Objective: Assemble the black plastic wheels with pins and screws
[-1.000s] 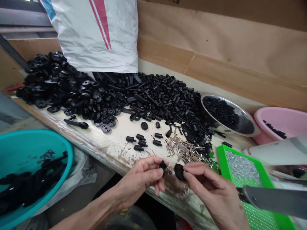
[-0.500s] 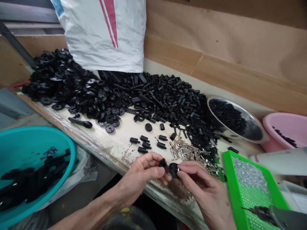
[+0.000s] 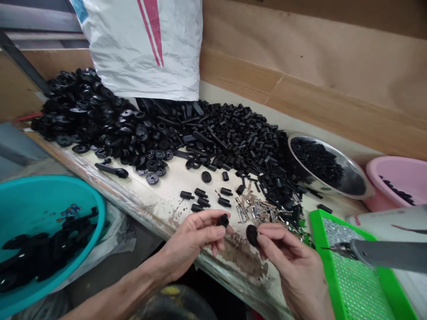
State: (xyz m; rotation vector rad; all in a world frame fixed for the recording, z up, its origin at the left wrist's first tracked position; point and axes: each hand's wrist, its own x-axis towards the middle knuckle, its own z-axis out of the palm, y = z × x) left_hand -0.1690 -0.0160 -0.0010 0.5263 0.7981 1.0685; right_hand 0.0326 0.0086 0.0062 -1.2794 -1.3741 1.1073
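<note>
Between thumb and fingers, my left hand (image 3: 196, 233) pinches a small black plastic sleeve (image 3: 223, 220) with a narrower end. My right hand (image 3: 290, 258) holds a round black disc (image 3: 252, 235) by its edge, tilted, a short gap to the right of the sleeve. Both hands hover over the worn front edge of the table. Just beyond them lie several black cylinders with thin stems (image 3: 202, 202). Another black disc (image 3: 206, 177) lies flat behind those. Small metal clips (image 3: 263, 211) are heaped beyond my right hand.
Black discs and sleeves pile up (image 3: 233, 133) along the back under a white sack (image 3: 150, 53). On the right are a steel bowl (image 3: 358, 189), a pink basin (image 3: 396, 164), a green tray (image 3: 320, 249) of screws and an electric screwdriver (image 3: 383, 254). A teal tub (image 3: 96, 186) stands at left.
My hands have moved apart; the disc has shifted right, away from the sleeve, and turned more edge-on. The screwdriver at the right has swung upward in view.
</note>
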